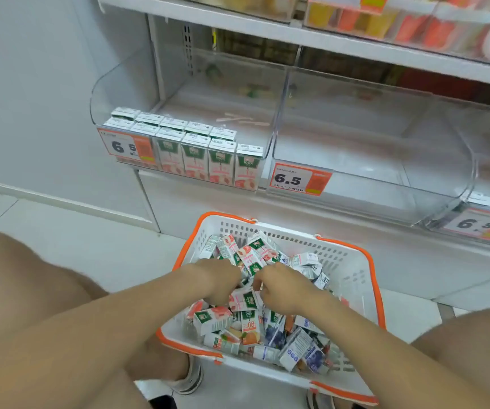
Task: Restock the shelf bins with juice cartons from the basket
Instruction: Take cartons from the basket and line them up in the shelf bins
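Head view, two hands (220, 280) (282, 286), one basket (353, 261)

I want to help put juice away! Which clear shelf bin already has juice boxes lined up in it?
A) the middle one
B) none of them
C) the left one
C: the left bin holds rows of juice boxes along its front; the middle bin beside it shows none.

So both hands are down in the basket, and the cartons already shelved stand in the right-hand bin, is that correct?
Not quite: the head view shows the shelved cartons in the left bin; the rest holds.
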Demonstrator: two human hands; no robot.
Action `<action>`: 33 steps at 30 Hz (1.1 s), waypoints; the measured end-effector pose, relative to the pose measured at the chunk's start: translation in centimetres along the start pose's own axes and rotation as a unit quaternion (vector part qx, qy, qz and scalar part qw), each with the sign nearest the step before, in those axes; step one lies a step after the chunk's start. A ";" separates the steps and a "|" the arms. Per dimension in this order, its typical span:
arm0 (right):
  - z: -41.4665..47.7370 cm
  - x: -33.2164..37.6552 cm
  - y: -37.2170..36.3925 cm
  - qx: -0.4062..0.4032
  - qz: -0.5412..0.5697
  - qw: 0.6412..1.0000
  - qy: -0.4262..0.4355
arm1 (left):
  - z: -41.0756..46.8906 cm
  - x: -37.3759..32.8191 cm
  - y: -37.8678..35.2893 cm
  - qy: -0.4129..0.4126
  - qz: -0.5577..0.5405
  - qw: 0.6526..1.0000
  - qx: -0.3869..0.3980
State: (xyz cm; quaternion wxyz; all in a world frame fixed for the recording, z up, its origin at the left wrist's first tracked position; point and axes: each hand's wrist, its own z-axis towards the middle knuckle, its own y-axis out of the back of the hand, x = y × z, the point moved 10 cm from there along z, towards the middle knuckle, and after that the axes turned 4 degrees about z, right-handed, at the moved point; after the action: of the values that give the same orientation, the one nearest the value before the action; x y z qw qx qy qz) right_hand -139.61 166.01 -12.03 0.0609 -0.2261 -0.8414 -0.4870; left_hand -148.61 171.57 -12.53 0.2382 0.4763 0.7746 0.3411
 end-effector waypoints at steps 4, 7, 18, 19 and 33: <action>1.0 -3.7 -6.7 0.109 0.024 0.991 -0.067 | 2.4 -0.2 -4.7 -0.005 0.010 0.998 0.055; 1.2 -5.2 -9.1 0.103 0.075 0.986 -0.103 | 2.8 -0.1 -7.5 -0.016 0.011 0.994 0.105; 0.9 -7.9 -14.4 0.007 0.311 0.910 -0.274 | 5.5 -2.6 -6.0 -0.094 0.052 0.993 -0.039; 0.7 -7.7 -14.5 0.005 0.306 0.912 -0.272 | 5.4 -3.1 -5.6 -0.101 0.085 0.990 -0.044; -2.1 -8.3 -10.7 0.043 0.531 0.785 -0.317 | 5.4 -2.2 -2.5 -0.045 -0.028 0.995 -0.085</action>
State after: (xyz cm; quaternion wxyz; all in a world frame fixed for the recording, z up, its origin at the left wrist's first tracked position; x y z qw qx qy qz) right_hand -137.16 157.05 -22.10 0.0488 -0.7758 -0.5807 -0.2420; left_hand -145.34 170.44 -17.86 0.3215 0.4476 0.7444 0.3770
